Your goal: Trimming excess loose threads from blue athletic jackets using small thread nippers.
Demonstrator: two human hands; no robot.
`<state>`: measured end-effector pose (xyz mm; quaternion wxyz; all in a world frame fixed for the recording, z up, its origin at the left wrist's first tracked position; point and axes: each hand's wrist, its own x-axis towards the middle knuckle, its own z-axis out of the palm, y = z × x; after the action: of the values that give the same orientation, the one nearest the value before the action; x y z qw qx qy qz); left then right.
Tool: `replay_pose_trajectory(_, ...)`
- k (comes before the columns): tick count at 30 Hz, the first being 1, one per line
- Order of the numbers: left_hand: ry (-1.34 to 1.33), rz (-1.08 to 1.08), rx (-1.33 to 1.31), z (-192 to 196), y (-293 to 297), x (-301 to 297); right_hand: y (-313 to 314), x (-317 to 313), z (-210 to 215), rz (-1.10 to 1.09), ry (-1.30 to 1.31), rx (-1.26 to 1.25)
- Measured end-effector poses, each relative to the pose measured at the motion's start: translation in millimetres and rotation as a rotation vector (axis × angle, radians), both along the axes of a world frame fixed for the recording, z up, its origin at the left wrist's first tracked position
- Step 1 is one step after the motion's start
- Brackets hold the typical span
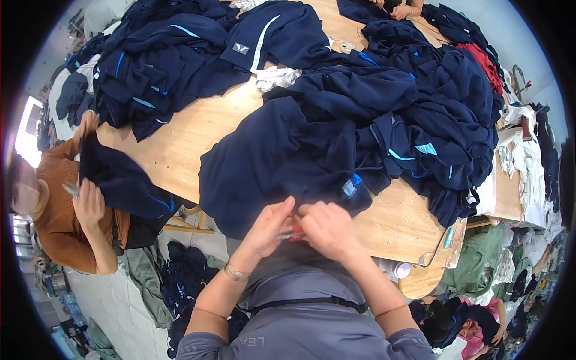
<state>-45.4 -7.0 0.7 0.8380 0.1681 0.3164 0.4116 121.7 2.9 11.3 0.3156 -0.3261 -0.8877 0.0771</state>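
Note:
In front of my waist, both my hands are close together at the near edge of a navy garment [258, 162] spread over the table. My right hand [329, 230] is closed round a small red-and-metal tool [296, 234], blurred, its silvery end pointing left. My left hand [270, 229] faces it with fingers curled in beside the metal end; whatever they pinch is hidden. A shiny blue and clear patch [351, 187] shows on the garment just beyond my right hand.
Navy garments with light-blue strips lie in a left heap [162, 78] and a right heap [432, 108] on the wooden table [180, 144]. Crumpled clear plastic [277, 78] lies between them. At left, a person in brown [66, 204] holds a navy garment. A round stool [423, 282] stands lower right.

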Motion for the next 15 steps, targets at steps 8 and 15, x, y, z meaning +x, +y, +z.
replay_pose_trajectory(8, -0.079, 0.267, -0.046, -21.8, -1.1, 3.8, -23.1, 1.4, -26.3, -0.040, 0.361, -0.225)
replay_pose_trajectory(15, -0.077, 0.320, -0.048, -5.4, 0.0, 11.6, -15.5, 6.1, -31.7, -0.388, 0.939, -0.801)
